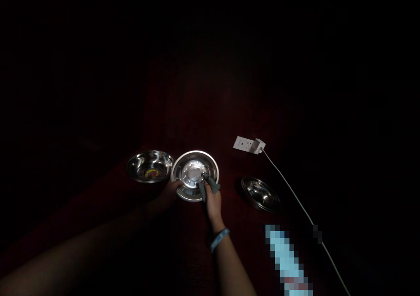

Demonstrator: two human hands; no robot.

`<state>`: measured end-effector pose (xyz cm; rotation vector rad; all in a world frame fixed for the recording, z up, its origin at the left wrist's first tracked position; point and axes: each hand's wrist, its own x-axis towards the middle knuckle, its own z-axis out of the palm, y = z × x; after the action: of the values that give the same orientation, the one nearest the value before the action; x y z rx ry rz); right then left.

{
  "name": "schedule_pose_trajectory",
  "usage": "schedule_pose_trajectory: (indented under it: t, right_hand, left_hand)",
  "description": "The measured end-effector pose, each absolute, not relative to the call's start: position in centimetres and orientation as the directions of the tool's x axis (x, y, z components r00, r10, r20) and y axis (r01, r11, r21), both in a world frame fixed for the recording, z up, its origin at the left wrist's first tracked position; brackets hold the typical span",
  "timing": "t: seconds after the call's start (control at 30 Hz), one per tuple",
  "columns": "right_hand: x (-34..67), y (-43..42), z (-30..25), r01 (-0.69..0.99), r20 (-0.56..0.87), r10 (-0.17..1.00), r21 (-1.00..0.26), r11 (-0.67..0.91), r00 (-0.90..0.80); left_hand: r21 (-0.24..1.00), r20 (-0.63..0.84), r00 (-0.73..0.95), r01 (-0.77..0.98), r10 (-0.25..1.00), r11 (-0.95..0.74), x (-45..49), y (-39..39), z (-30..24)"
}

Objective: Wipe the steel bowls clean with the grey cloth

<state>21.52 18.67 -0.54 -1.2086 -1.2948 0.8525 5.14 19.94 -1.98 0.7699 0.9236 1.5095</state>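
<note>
A round shiny steel dish (188, 194) is tilted toward me in the middle of the view. My left hand (169, 194) grips its lower left rim, the fingers partly lost in shadow. Against the inside of the dish, my right hand (213, 201) presses a bunched grey-green cloth (213, 185), closed around it. A blue wristband (219, 240) circles my right wrist. Just left of the dish, a second steel bowl (160, 159) stands upright, with a yellow and red sticker (152, 173) on its bottom.
At right lies another steel dish (260, 194). Beyond it, a white charger (258, 146) is plugged into a white socket strip (243, 144), its cable (295, 195) running down to the lower right. A pixelated bright blue object (287, 259) is nearer me. Dark surroundings hide most edges.
</note>
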Motion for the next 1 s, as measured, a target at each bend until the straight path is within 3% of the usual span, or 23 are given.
schedule_pose_trajectory:
  t: [0.6,1.0]
  right_hand:
    - [21.8,18.9,-0.8,0.22,0.235,0.961,-0.955,0.2,0.147]
    - [22.2,17.6,-1.0,0.197,0.236,0.958,-0.959,0.203,0.163]
  left_hand:
    - [0.833,-0.264,-0.237,-0.545,0.935,0.097,6.3,19.0,1.4]
    - [0.851,-0.195,-0.194,-0.521,0.962,0.067,6.4,18.5,0.9]
